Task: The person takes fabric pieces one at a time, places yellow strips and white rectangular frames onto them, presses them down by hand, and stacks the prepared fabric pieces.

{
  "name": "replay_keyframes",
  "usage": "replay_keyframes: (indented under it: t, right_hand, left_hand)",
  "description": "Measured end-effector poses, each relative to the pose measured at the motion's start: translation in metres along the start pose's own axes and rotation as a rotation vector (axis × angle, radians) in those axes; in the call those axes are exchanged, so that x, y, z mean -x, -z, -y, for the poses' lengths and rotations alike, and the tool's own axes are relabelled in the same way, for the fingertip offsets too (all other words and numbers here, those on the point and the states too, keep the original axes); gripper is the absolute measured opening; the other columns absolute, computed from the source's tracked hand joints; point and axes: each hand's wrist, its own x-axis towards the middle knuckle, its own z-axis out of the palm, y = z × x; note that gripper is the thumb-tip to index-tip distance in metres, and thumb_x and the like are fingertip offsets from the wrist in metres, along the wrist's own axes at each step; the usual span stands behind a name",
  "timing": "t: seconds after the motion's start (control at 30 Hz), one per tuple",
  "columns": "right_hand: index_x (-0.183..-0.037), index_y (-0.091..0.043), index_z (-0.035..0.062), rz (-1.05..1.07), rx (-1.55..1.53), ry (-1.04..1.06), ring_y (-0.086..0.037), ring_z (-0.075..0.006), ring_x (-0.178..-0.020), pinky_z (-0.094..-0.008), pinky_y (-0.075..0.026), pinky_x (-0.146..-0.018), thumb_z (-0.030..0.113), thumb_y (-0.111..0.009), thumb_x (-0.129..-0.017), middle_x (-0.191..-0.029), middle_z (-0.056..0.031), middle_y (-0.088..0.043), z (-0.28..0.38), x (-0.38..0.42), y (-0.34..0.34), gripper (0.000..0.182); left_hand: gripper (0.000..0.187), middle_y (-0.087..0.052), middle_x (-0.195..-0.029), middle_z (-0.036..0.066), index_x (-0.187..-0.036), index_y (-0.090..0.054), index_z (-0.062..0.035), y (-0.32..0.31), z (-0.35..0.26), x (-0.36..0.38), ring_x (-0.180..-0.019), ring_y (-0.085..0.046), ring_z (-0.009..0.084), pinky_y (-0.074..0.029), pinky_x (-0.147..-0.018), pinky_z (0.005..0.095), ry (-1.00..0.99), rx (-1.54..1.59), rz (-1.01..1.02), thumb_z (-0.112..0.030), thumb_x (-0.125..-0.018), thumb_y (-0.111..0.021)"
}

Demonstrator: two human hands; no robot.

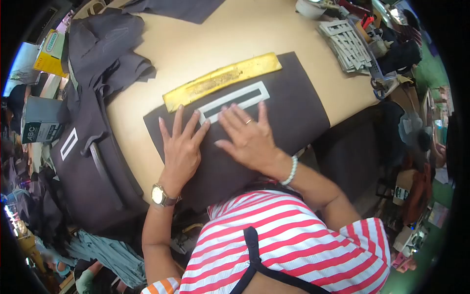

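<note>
With fingers spread, my left hand [183, 151] rests on the cloth [296, 100] and my right hand [250, 138] on the frame [265, 90] lying there beside the strip [223, 82], probably to keep everything flat.

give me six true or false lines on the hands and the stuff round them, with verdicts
1. The left hand lies spread on the dark fabric panel. True.
2. The wristwatch is on the right wrist. False: the wristwatch is on the left wrist.
3. The right hand has fingertips at the white rectangular frame. True.
4. The yellow strip lies on top of that frame. False: the yellow strip lies beside it, on the dark fabric panel.
5. A second white frame shows at the picture's left. True.
6. The right hand wears no ring. False: a ring shows on one finger.
</note>
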Motion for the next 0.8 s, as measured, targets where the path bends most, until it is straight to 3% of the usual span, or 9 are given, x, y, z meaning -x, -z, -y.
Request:
replay_keyframes:
  t: [0.07, 0.23, 0.37, 0.4, 0.5, 0.53, 0.63, 0.73, 0.8]
  right_hand:
    - [-0.126, -0.055, 0.0078, 0.061, 0.04, -0.029, -0.047, -0.023, -0.126, -0.0676, -0.021, -0.102, 0.042, -0.057, -0.087, -0.134, -0.0089, -0.052, -0.02, 0.01, 0.012, 0.051]
    - [-0.12, -0.059, 0.0051, 0.01, 0.265, -0.117, -0.051, -0.0233, -0.118, -0.0673, -0.025, -0.1, 0.039, -0.057, -0.088, -0.122, -0.0088, -0.059, -0.073, 0.022, 0.032, 0.046]
    - [-0.106, -0.065, 0.0052, 0.032, 0.361, -0.108, -0.052, -0.0256, -0.112, -0.067, -0.027, -0.099, 0.037, -0.057, -0.089, -0.106, -0.0077, -0.062, -0.092, 0.009, 0.047, 0.037]
    - [-0.101, -0.066, 0.0052, 0.073, 0.388, -0.153, -0.052, -0.0252, -0.111, -0.0637, -0.028, -0.098, 0.036, -0.058, -0.088, -0.1, -0.0066, -0.061, -0.097, -0.001, 0.05, 0.035]
    - [-0.102, -0.066, 0.0068, -0.015, 0.316, -0.171, -0.051, -0.0247, -0.115, -0.0585, -0.03, -0.098, 0.036, -0.059, -0.087, -0.107, -0.0058, -0.062, -0.106, -0.039, 0.052, 0.033]
    - [-0.102, -0.067, 0.0103, -0.119, 0.293, -0.009, -0.05, -0.0245, -0.116, -0.0544, -0.032, -0.096, 0.035, -0.061, -0.086, -0.114, -0.0051, -0.061, -0.109, -0.048, 0.039, 0.03]
    - [-0.109, -0.066, 0.0133, 0.033, -0.01, 0.182, -0.049, -0.024, -0.119, -0.0508, -0.032, -0.098, 0.036, -0.059, -0.087, -0.122, -0.0057, -0.058, -0.114, -0.084, -0.005, 0.032]
    - [-0.115, -0.063, 0.0124, -0.008, 0.083, 0.049, -0.048, -0.0267, -0.12, -0.0528, -0.031, -0.1, 0.037, -0.054, -0.09, -0.126, -0.0071, -0.056, -0.136, -0.131, -0.017, 0.036]
    - [-0.119, -0.06, 0.011, -0.174, 0.154, -0.019, -0.047, -0.0287, -0.121, -0.0558, -0.032, -0.098, 0.037, -0.053, -0.091, -0.129, -0.009, -0.054, -0.151, -0.14, -0.028, 0.038]
  left_hand:
    - [0.054, -0.051, -0.134, 0.008, -0.124, -0.06, -0.014, -0.001, -0.004, 0.004, -0.138, -0.029, 0.0345, -0.013, -0.108, 0.0664, -0.005, -0.03, -0.003, 0.007, -0.074, -0.05]
    - [0.045, -0.053, -0.129, 0.011, -0.118, -0.061, -0.0048, -0.003, -0.016, 0.009, -0.136, -0.033, 0.0342, -0.015, -0.106, 0.068, 0.008, -0.112, -0.032, 0.002, -0.075, -0.054]
    - [0.043, -0.054, -0.126, 0.011, -0.118, -0.06, -0.0008, -0.003, -0.017, 0.016, -0.135, -0.034, 0.0334, -0.018, -0.105, 0.0672, 0.034, -0.191, -0.026, 0.001, -0.075, -0.054]
    - [0.043, -0.054, -0.127, 0.011, -0.118, -0.06, -0.0014, -0.001, -0.017, 0.018, -0.135, -0.035, 0.0331, -0.018, -0.106, 0.0666, 0.078, -0.171, -0.021, 0.002, -0.076, -0.054]
    - [0.043, -0.053, -0.129, 0.01, -0.12, -0.059, -0.0027, 0.003, -0.02, 0.031, -0.134, -0.036, 0.0326, -0.017, -0.107, 0.0653, 0.189, -0.096, -0.03, 0.003, -0.077, -0.054]
    - [0.042, -0.054, -0.13, 0.01, -0.12, -0.059, -0.0027, 0.001, -0.023, 0.033, -0.133, -0.036, 0.0326, -0.018, -0.107, 0.0652, 0.225, -0.068, -0.054, 0.002, -0.079, -0.054]
    - [0.039, -0.054, -0.129, 0.01, -0.12, -0.058, -0.0022, -0.01, -0.029, 0.036, -0.13, -0.04, 0.0335, -0.021, -0.105, 0.0655, 0.303, -0.033, -0.121, -0.001, -0.081, -0.054]
    - [0.037, -0.055, -0.128, 0.011, -0.12, -0.058, -0.0015, -0.017, -0.032, 0.036, -0.128, -0.042, 0.0348, -0.023, -0.104, 0.0658, 0.345, 0.004, -0.184, -0.004, -0.083, -0.055]
    - [0.04, -0.052, -0.131, 0.012, -0.125, -0.054, -0.0031, -0.016, -0.032, 0.036, -0.129, -0.04, 0.0353, -0.023, -0.104, 0.065, 0.403, 0.115, -0.184, -0.008, -0.086, -0.056]
